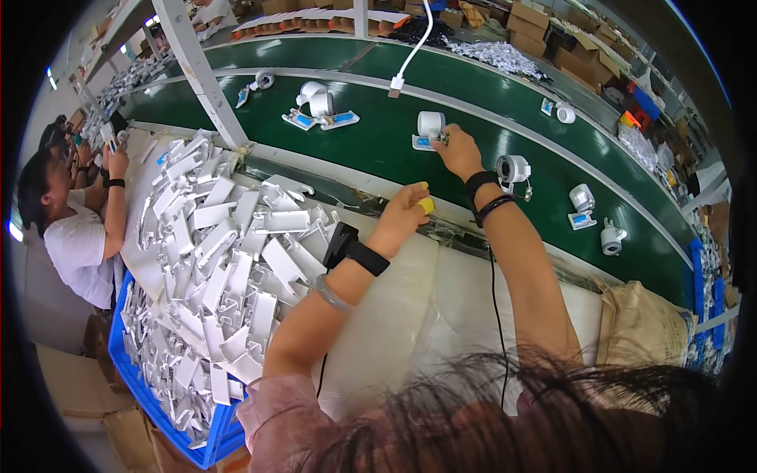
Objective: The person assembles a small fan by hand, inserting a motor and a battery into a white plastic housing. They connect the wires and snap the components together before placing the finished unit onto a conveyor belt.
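My right hand [460,154] reaches over the green conveyor belt, with its fingers closed on a white cylindrical unit [430,124] by its lower end. That unit has a rounded head and a flat base with a blue patch. Over the belt's near edge is my left hand [402,214]. Yellow covers sit on its fingertips, which are apart with nothing visible between them. Similar white units [317,101] lie on the belt farther left, and another white round unit [513,169] rests just right of my right wrist.
White plastic parts [229,244] are heaped to my left, spilling over a blue crate [130,347]. A white cable [410,55] hangs above the belt [378,150]. A metal post [197,71] rises at the left. Another person [83,229] works at the far left. A brown sack [643,323] lies right.
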`<move>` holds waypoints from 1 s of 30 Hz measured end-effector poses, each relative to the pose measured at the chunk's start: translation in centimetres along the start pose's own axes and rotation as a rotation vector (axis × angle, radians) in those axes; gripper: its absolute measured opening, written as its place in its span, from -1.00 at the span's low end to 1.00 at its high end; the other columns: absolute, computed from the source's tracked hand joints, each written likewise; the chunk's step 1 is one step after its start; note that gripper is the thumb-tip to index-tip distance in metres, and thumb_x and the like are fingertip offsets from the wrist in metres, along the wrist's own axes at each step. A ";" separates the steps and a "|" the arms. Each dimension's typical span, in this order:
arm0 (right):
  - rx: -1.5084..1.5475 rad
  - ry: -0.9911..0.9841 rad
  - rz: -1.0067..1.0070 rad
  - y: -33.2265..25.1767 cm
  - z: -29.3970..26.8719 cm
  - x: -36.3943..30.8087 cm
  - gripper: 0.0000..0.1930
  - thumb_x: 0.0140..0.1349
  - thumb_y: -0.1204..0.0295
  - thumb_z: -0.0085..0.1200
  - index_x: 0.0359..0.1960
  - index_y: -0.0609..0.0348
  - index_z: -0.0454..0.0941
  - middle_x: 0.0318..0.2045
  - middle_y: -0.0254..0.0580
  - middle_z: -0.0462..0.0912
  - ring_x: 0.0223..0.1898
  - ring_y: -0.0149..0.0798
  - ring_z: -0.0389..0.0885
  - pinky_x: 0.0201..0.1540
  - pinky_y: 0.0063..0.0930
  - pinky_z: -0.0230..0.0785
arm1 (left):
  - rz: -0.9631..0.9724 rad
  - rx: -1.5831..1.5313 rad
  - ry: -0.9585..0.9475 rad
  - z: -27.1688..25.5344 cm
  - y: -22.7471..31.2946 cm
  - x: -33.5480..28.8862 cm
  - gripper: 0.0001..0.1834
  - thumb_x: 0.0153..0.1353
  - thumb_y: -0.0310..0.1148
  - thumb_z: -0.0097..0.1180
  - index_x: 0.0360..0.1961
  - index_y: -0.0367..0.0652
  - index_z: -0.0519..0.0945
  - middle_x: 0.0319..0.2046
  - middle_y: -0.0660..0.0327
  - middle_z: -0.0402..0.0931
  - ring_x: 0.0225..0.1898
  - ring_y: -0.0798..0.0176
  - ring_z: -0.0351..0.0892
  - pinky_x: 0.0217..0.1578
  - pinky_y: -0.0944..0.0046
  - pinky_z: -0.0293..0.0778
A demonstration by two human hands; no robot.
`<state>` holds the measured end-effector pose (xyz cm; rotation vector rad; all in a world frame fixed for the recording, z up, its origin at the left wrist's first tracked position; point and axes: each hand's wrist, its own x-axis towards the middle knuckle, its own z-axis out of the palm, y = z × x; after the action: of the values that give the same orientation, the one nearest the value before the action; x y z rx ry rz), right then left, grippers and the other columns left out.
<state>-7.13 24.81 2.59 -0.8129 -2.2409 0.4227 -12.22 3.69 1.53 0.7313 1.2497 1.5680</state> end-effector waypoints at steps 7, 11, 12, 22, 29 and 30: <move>0.521 -0.307 0.091 1.5 -4.3 -1.9 -0.82 0.22 0.40 0.15 -0.38 0.32 0.54 -0.52 -0.12 0.65 -0.56 -0.40 0.62 -0.47 -0.52 0.42 | 0.457 0.455 0.294 -0.1 -1.0 1.0 -0.41 0.16 -0.58 0.08 0.25 -0.26 0.28 0.24 0.03 0.27 0.21 0.10 0.36 0.10 0.27 0.37; 0.716 -0.643 0.085 -3.0 -10.1 -7.0 -0.83 0.32 0.40 0.11 -0.30 0.28 0.53 -0.51 -0.35 0.59 -0.47 -0.53 0.54 -0.36 -0.62 0.40 | 0.787 0.733 0.327 -0.5 -0.4 0.0 -0.38 0.14 -0.52 0.13 0.25 -0.29 0.28 0.23 -0.02 0.29 0.24 0.04 0.31 0.24 0.16 0.20; 0.725 -0.673 0.089 -4.0 -12.0 -8.6 -0.84 0.32 0.40 0.11 -0.28 0.28 0.53 -0.51 -0.36 0.58 -0.45 -0.55 0.53 -0.34 -0.63 0.40 | 0.791 0.722 0.309 -0.1 -0.1 -0.3 -0.38 0.14 -0.52 0.13 0.25 -0.29 0.28 0.23 -0.02 0.29 0.24 0.04 0.31 0.24 0.16 0.20; 1.017 -0.652 0.375 -5.6 -18.1 -19.4 -0.82 0.37 0.35 0.07 -0.20 0.23 0.54 -0.37 -0.39 0.59 -0.36 -0.57 0.50 -0.26 -0.64 0.39 | 0.481 0.745 -0.491 6.0 0.0 -5.8 -0.17 0.05 -0.27 0.38 0.31 -0.25 0.24 0.12 0.01 0.37 0.12 0.06 0.43 0.14 0.15 0.35; 1.134 -0.382 0.589 -3.3 -16.4 -19.7 -0.75 0.32 0.47 0.09 0.00 0.26 0.47 -0.31 -0.27 0.65 -0.27 -0.44 0.61 -0.17 -0.59 0.46 | 0.802 0.917 -0.211 7.7 1.6 -8.2 -0.46 -0.03 -0.17 0.37 -0.07 -0.19 0.46 -0.20 0.11 0.43 -0.15 0.00 0.45 -0.17 0.08 0.41; 1.081 -0.358 0.578 -3.2 -16.2 -19.7 -0.71 0.31 0.50 0.08 0.06 0.23 0.44 -0.32 -0.27 0.64 -0.27 -0.43 0.61 -0.16 -0.59 0.45 | 0.836 1.044 -0.323 8.1 1.8 -8.7 -0.47 -0.04 -0.21 0.38 -0.06 -0.16 0.48 -0.23 0.14 0.44 -0.17 0.03 0.46 -0.16 0.08 0.42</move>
<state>14.00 10.42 5.53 -0.7631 -1.5971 1.9459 -2.60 -1.38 6.58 2.2992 1.5733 1.1874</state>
